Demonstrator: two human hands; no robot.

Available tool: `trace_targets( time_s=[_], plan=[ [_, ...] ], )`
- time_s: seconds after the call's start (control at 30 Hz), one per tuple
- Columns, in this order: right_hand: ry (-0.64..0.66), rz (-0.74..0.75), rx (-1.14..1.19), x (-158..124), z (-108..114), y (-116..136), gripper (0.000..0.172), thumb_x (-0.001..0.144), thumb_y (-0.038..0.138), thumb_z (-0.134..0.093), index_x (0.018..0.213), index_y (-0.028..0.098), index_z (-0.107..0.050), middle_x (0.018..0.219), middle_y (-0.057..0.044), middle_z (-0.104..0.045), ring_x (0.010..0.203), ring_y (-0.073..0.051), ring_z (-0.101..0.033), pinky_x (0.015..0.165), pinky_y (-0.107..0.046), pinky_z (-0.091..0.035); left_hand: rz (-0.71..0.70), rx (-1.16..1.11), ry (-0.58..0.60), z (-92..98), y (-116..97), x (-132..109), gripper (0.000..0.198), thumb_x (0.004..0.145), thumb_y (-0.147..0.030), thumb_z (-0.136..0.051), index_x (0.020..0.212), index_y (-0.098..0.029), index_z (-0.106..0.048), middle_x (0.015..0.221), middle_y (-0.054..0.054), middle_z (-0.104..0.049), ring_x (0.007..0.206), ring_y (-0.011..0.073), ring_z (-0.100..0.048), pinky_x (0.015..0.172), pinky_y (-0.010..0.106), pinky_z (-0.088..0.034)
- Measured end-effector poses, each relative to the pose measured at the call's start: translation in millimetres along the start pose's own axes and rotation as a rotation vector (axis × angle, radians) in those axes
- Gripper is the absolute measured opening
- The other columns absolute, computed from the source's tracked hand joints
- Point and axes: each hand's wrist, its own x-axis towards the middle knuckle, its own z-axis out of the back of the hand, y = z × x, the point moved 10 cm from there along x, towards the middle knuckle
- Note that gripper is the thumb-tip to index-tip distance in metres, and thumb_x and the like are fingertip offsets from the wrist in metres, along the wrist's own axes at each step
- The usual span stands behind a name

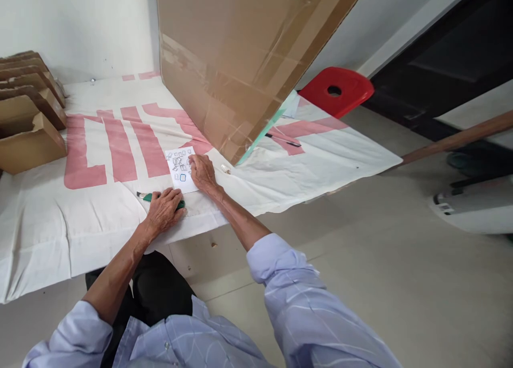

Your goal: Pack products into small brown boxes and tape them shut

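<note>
A small white sheet of paper (183, 185) with several hand-drawn box-like shapes lies near the table's front edge. One of the shapes is outlined in blue. My right hand (204, 174) rests over the sheet's right side, fingers bent and closed with the tips on the drawings. Whatever is between those fingertips is hidden. Just in front and to the left, my left hand (163, 212) lies palm down, its fingers bent over a green utility knife (147, 197). The knife's blade end sticks out to the left and its other end shows under the fingers.
A large taped cardboard box (240, 63) rises behind my hands. Several small open cardboard boxes (32, 127) stand at the left on the white-and-red cloth (44, 218). A dark pen-like thing (284, 140) lies beyond the box. A red stool (340, 87) stands past the table.
</note>
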Motion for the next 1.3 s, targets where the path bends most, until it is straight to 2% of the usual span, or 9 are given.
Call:
trace_targets(
  time_s=[0.17, 0.3, 0.5, 0.63, 0.77, 1.0, 1.13, 1.23, 1.3],
  plan=[
    [-0.025, 0.000, 0.032, 3.1, 8.2, 1.8, 0.043, 0.094, 0.010, -0.037, 0.120, 0.018, -0.070, 0.125, -0.015, -0.075, 0.119, -0.029, -0.061, 0.108, -0.043, -0.048, -0.003, 0.003, -0.004, 1.3, 0.1, -0.6, 0.037, 0.104, -0.034, -0.055, 0.138, -0.023, -0.063, 0.156, 0.013, -0.064, 0.146, 0.0355, -0.054, 0.108, 0.056, -0.043],
    [-0.136, -0.020, 0.110, 0.5, 31.2, -2.4, 0.040, 0.098, 0.015, -0.034, 0.116, 0.020, -0.069, 0.123, -0.015, -0.073, 0.119, -0.030, -0.061, 0.109, -0.044, -0.048, 0.006, 0.019, -0.004, 2.2, 0.1, -1.6, 0.038, 0.103, -0.033, -0.057, 0.140, -0.023, -0.063, 0.159, 0.013, -0.063, 0.148, 0.0356, -0.053, 0.109, 0.056, -0.044],
    [-0.312, 0.049, 0.255, -40.9, 61.5, -10.7, 0.024, 0.101, 0.020, -0.042, 0.105, 0.024, -0.065, 0.111, -0.010, -0.072, 0.110, -0.027, -0.064, 0.100, -0.041, -0.053, 0.033, 0.057, -0.010, 2.4, 1.4, 0.9, 0.037, 0.104, -0.037, -0.059, 0.138, -0.024, -0.066, 0.162, 0.013, -0.061, 0.146, 0.0369, -0.054, 0.107, 0.056, -0.046],
    [-0.240, 0.101, 0.168, -77.3, 53.6, -6.6, 0.023, 0.096, 0.016, -0.048, 0.104, 0.025, -0.068, 0.106, -0.009, -0.072, 0.107, -0.027, -0.064, 0.100, -0.043, -0.053, 0.051, 0.084, -0.010, 2.5, 2.7, 4.5, 0.037, 0.102, -0.040, -0.063, 0.137, -0.025, -0.066, 0.161, 0.012, -0.061, 0.144, 0.0377, -0.055, 0.107, 0.056, -0.047],
    [-0.142, 0.121, 0.080, -94.9, 42.6, -2.0, 0.028, 0.093, 0.012, -0.049, 0.108, 0.024, -0.070, 0.109, -0.011, -0.073, 0.110, -0.030, -0.063, 0.103, -0.045, -0.052, 0.063, 0.110, 0.006, 3.8, 1.8, 8.2, 0.037, 0.102, -0.042, -0.065, 0.135, -0.025, -0.066, 0.160, 0.013, -0.061, 0.141, 0.0377, -0.056, 0.106, 0.057, -0.048],
    [-0.062, 0.092, 0.016, -93.5, 35.0, 1.2, 0.026, 0.096, 0.013, -0.050, 0.109, 0.021, -0.071, 0.112, -0.014, -0.072, 0.108, -0.031, -0.059, 0.100, -0.044, -0.048, 0.090, 0.140, 0.040, 11.1, 2.3, 17.5, 0.040, 0.102, -0.047, -0.064, 0.134, -0.023, -0.064, 0.160, 0.014, -0.060, 0.137, 0.0398, -0.056, 0.105, 0.059, -0.048],
    [-0.022, 0.058, -0.040, -93.7, 32.6, 1.1, 0.024, 0.100, 0.016, -0.049, 0.112, 0.020, -0.070, 0.118, -0.015, -0.070, 0.113, -0.031, -0.057, 0.102, -0.045, -0.045, 0.090, 0.142, 0.065, 8.7, 3.3, 18.5, 0.050, 0.100, -0.049, -0.065, 0.142, -0.020, -0.060, 0.170, 0.018, -0.048, 0.143, 0.0433, -0.051, 0.109, 0.063, -0.045],
    [-0.008, 0.052, -0.089, -92.5, 32.9, 0.6, 0.024, 0.103, 0.018, -0.048, 0.114, 0.019, -0.069, 0.120, -0.015, -0.070, 0.115, -0.031, -0.056, 0.102, -0.045, -0.045, 0.086, 0.156, 0.030, 9.5, 3.8, 12.0, 0.059, 0.100, -0.049, -0.064, 0.149, -0.018, -0.054, 0.175, 0.023, -0.039, 0.147, 0.0447, -0.047, 0.111, 0.064, -0.042],
    [-0.010, 0.045, -0.098, -90.9, 34.0, -0.7, 0.024, 0.104, 0.018, -0.047, 0.115, 0.019, -0.068, 0.121, -0.015, -0.069, 0.117, -0.031, -0.056, 0.103, -0.045, -0.045, 0.088, 0.167, -0.018, 13.3, 5.0, 5.3, 0.057, 0.100, -0.048, -0.062, 0.146, -0.016, -0.056, 0.171, 0.026, -0.043, 0.145, 0.0444, -0.049, 0.110, 0.062, -0.042]
  ],
)
